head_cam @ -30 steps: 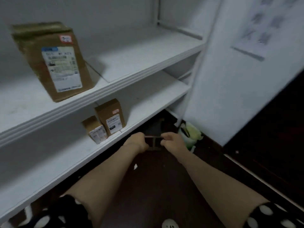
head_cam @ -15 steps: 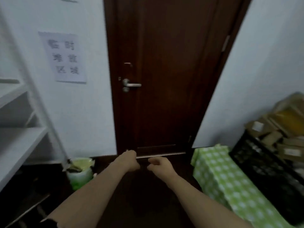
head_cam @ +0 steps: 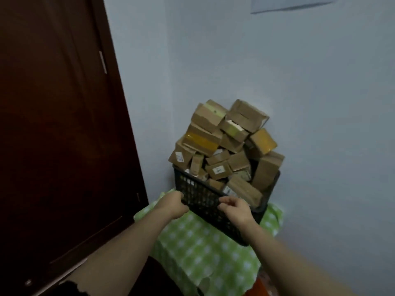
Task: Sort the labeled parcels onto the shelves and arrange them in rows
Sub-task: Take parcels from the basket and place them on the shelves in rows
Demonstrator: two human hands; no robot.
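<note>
A black plastic basket (head_cam: 213,218) stands on a table under a green checked cloth (head_cam: 203,251). It is heaped with several brown cardboard parcels (head_cam: 226,137), some showing white labels, such as one small box (head_cam: 218,170). My left hand (head_cam: 173,205) hovers curled in a fist in front of the basket's left front wall. My right hand (head_cam: 236,210) hangs in front of the basket's front wall with loosely curled fingers. Neither hand holds a parcel. No shelves are in view.
A dark wooden door (head_cam: 59,124) fills the left side. Pale walls meet in a corner behind the basket, and a paper sheet (head_cam: 288,4) hangs high on the right wall. Something orange (head_cam: 259,287) shows below the cloth's edge.
The view has swung right from the shelves past the door to the parcel basket. Both hands kept their raised posture and now sit close to the basket's front.
</note>
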